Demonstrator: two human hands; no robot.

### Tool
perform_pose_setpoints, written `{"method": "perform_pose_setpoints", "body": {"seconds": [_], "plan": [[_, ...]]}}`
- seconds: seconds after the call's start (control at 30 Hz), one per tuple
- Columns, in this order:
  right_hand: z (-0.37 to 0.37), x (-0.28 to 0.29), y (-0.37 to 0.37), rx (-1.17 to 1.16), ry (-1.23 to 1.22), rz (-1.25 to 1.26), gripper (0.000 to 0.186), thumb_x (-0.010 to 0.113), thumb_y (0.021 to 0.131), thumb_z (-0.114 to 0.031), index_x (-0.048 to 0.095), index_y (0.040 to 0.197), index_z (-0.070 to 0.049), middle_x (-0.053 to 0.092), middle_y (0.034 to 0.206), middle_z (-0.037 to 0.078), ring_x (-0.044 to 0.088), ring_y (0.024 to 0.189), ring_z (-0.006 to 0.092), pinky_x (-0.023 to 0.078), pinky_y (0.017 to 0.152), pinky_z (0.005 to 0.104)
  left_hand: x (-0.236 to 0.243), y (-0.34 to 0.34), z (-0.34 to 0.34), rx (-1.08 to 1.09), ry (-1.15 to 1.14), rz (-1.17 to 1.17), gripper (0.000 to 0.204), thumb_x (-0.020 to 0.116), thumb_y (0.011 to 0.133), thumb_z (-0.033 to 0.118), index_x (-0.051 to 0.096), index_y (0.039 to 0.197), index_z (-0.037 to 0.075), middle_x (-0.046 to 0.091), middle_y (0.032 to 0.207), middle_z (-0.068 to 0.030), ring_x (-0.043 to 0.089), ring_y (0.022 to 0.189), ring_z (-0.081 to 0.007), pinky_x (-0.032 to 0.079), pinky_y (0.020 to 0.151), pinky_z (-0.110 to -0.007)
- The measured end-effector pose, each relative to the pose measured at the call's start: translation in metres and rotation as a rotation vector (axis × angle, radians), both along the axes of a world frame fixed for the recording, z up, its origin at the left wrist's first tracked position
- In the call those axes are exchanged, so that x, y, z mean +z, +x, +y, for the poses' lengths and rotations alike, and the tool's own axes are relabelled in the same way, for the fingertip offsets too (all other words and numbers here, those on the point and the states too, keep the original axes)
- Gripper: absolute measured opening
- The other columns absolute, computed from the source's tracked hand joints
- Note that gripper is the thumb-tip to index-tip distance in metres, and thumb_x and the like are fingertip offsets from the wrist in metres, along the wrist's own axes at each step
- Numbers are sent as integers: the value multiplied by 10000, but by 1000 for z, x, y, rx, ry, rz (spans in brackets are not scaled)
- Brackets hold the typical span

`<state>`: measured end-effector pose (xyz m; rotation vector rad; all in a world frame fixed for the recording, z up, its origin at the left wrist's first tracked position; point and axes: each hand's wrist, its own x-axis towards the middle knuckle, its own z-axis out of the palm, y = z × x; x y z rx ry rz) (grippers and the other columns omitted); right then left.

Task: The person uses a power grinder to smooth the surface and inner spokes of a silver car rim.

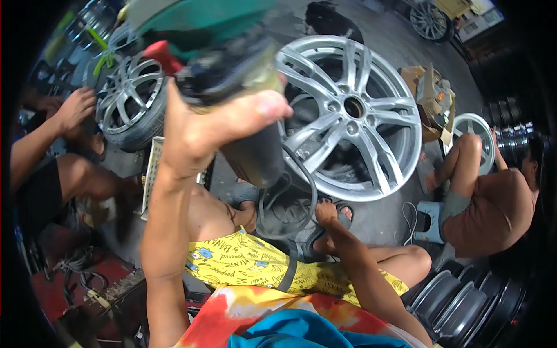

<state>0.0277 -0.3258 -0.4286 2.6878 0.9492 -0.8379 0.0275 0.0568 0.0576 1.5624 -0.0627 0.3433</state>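
My left hand (203, 133) is raised in front of me, wrapped round a power tool (209, 40) with a green body, a black section and a red handle piece; it is close to the camera and partly blurred. A black cable (310, 194) hangs in a loop below it. A large silver five-spoke alloy wheel (371, 162) lies in front of me, partly behind the tool. My right hand (326, 211) is low, beside the wheel's lower edge, its fingers curled round something I cannot make out.
A person's arm (40, 139) is at left, near a rim with a tyre (130, 98). Another person (487, 209) sits at right beside a silver wheel (473, 124). A cardboard box (429, 101), stacked rims (464, 307) and a black-and-white animal (331, 20) surround the work area.
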Motion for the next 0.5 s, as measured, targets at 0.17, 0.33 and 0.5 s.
{"method": "perform_pose_setpoints", "body": {"seconds": [0.17, 0.33, 0.5], "plan": [[1, 7, -25, 220, -57, -126, 289, 541, 1012, -240, 676, 1250, -147, 674, 1254, 147, 611, 1202, 315, 495, 946, 467, -1, -1, -6, 9, -60, -9, 594, 816, 763, 260, 607, 1208, -72, 694, 1046, -165, 740, 848, -263, 604, 771, -379], [3, -9, -39, 59, 106, 37, 291, 592, 982, -234, 639, 1231, -90, 703, 1173, 183, 668, 1105, 353, 533, 882, 492, 0, -3, -1, -44, -102, -50, 536, 837, 752, 190, 618, 1179, -50, 697, 1038, -145, 738, 844, -251, 603, 783, -378], [-16, -41, -49, -584, 461, 403, 298, 624, 957, -219, 618, 1207, -57, 717, 1118, 212, 696, 1048, 388, 553, 848, 515, 4, 5, -13, 19, -100, -41, 582, 757, 780, 330, 620, 1190, -60, 696, 1044, -165, 740, 842, -268, 610, 758, -395]]}}
